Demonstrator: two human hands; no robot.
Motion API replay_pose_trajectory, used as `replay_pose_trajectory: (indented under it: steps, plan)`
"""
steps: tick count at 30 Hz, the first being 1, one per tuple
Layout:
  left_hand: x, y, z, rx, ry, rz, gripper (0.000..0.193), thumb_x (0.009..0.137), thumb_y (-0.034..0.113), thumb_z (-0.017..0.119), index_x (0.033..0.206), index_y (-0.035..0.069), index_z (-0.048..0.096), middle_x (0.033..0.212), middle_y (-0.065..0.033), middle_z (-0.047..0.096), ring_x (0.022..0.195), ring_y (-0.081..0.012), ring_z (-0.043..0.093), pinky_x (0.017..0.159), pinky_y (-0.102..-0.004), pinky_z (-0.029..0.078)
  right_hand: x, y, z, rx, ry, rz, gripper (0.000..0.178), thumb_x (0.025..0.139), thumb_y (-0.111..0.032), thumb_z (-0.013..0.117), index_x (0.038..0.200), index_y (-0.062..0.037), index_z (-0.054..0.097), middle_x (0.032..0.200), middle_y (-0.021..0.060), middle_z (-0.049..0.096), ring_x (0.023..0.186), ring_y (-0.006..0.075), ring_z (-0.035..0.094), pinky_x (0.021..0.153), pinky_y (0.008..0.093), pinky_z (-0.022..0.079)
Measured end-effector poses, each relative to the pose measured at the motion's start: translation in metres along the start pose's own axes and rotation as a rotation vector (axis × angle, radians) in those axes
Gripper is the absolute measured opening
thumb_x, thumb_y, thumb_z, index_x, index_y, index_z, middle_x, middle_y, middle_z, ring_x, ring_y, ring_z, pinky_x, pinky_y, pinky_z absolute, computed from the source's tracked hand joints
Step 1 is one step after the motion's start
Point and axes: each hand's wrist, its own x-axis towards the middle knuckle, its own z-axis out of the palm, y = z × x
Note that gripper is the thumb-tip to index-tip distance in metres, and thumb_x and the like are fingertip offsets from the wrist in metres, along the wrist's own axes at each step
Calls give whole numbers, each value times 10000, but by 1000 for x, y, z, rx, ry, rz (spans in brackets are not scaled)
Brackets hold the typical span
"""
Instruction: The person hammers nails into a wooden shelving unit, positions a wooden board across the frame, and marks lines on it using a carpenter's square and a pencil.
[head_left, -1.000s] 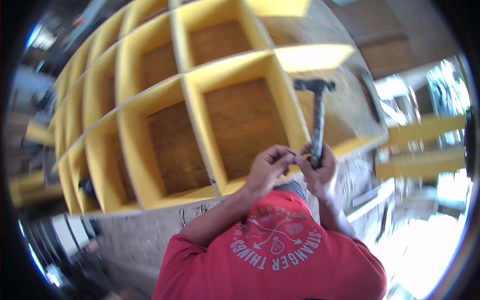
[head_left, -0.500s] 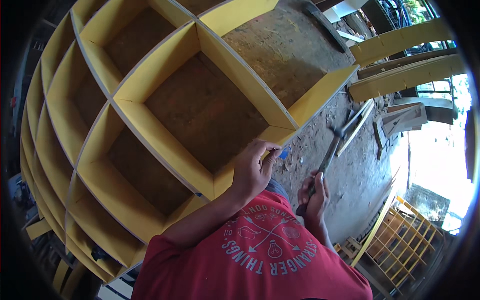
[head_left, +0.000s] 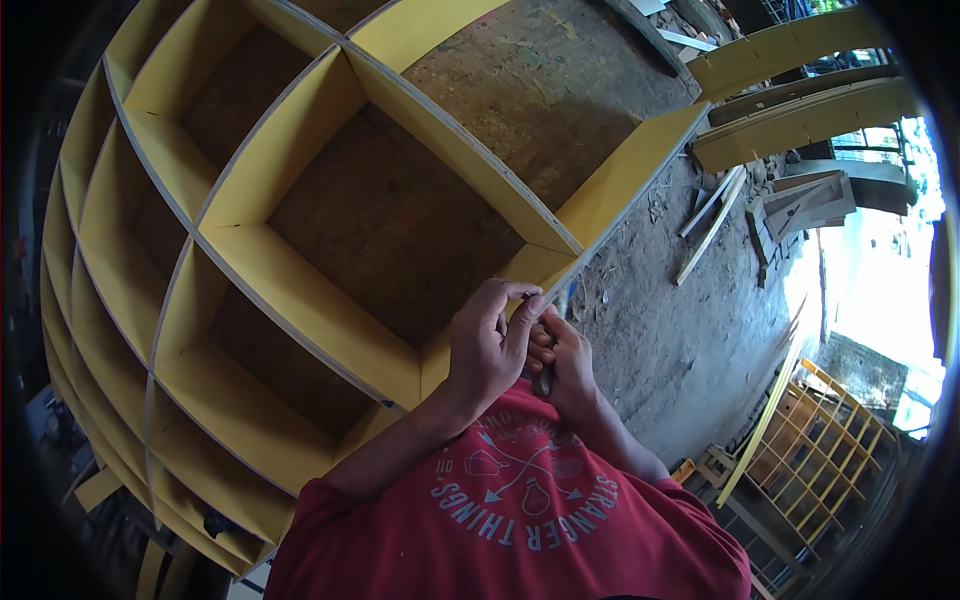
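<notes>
My left hand [head_left: 490,335] is closed in a pinch at the near right edge of a yellow wooden grid frame [head_left: 490,165]. A small dark tip shows at its fingertips, too little to name. Right beside it, my right hand [head_left: 563,358] is wrapped round the handle of a hammer [head_left: 543,382]. The lower end of that handle sticks out below my fingers. The hammer's head is hidden behind my hands and the frame's edge.
The grid's deep square compartments fill the left side. Curved yellow planks [head_left: 800,140] lie at the upper right. Wood strips [head_left: 710,225] and offcuts [head_left: 805,208] rest on the dirt floor [head_left: 670,350]. A yellow lattice panel [head_left: 815,465] stands at the lower right.
My right hand has come left and up with the hammer, from out over the floor to beside my left hand. My left hand keeps its pinch near the frame's edge.
</notes>
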Motion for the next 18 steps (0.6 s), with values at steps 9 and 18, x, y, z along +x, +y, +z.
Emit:
replay_pose_trajectory:
  steps: [9,18]
  plan:
    - [-28,17,19,-206,-494,195,183,962,130,786,1124,50,758,1011,-90,765,929,-140,732,723,-300,550,-23,-116,-103,-1153,46,-140,336,1090,-338,599,1250,-46,553,762,86,612,582,192,582,574,378,481]
    - [-15,-111,109,-295,-199,-613,234,1011,181,739,1164,5,733,1058,-47,765,1004,-168,706,916,-338,554,5,-264,-61,-2255,-163,-333,393,933,-280,796,1234,-110,608,872,235,731,851,467,711,751,524,543]
